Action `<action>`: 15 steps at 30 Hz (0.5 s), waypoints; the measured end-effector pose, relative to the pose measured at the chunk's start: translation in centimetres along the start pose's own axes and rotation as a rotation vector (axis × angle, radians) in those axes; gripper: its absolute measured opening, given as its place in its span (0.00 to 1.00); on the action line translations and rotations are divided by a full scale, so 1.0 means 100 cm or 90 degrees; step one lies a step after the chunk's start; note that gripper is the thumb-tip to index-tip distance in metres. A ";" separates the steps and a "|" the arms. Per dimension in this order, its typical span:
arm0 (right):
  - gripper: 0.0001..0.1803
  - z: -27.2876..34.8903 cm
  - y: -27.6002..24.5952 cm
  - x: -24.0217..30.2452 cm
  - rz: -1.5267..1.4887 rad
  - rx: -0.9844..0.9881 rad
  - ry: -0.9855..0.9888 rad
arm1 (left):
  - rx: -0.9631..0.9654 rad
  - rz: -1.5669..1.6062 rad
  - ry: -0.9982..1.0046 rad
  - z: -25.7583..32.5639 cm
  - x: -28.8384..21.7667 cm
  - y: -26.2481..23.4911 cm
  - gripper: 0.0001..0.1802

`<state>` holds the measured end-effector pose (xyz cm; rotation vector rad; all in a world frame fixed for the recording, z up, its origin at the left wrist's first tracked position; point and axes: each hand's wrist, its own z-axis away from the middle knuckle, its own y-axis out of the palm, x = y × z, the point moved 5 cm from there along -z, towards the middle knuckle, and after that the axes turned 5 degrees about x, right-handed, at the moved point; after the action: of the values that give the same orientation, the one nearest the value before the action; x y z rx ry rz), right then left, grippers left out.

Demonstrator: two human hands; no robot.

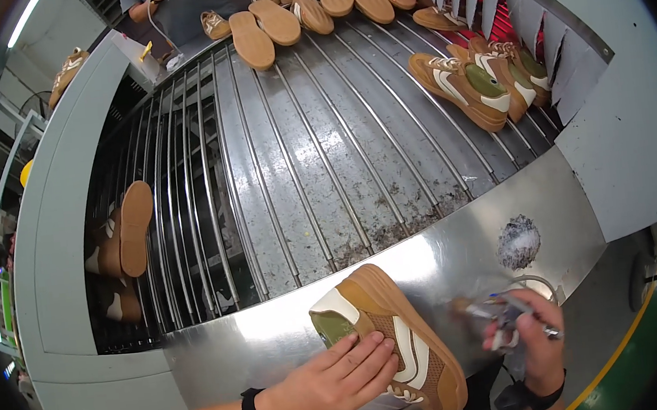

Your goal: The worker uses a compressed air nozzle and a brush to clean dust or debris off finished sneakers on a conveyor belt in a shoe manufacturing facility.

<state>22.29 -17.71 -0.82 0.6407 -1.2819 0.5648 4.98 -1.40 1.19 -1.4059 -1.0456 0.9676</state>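
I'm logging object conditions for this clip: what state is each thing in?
Left hand: fingers laid on the near shoe
Near shoe: tipped on its side, laced
Right hand: closed around a tool
Tool: held, blurred, kind unclear
Far shoes: mostly soles up
Shoes by the flaps: upright
Flaps: hanging, uneven
Metal bars: moving or still, can't tell
Metal ledge: stained near its right end

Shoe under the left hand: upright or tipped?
Tipped sideways: the shoe shows its white-striped side to the camera, sole toward the right.
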 end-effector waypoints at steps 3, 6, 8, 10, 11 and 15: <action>0.26 -0.006 0.026 0.002 -0.018 0.106 0.034 | 0.005 0.017 -0.002 0.001 -0.001 0.001 0.12; 0.27 -0.007 0.039 0.004 0.011 0.150 0.044 | 0.004 0.031 -0.004 0.000 0.001 0.001 0.12; 0.27 -0.008 0.041 0.004 0.015 0.145 0.051 | -0.002 0.038 -0.003 0.001 0.001 0.001 0.11; 0.26 -0.006 0.040 0.005 0.026 0.151 0.033 | -0.006 0.051 -0.007 0.001 0.000 0.002 0.11; 0.26 -0.006 0.040 0.006 0.029 0.146 0.036 | -0.007 0.056 -0.003 0.001 -0.001 0.003 0.11; 0.23 -0.012 0.049 0.018 0.071 0.155 0.026 | 0.008 0.057 -0.005 0.005 0.000 0.007 0.14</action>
<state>20.06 -13.36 1.33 0.7577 -1.2259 0.8314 4.53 -1.32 0.44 -1.4496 -0.9868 1.0432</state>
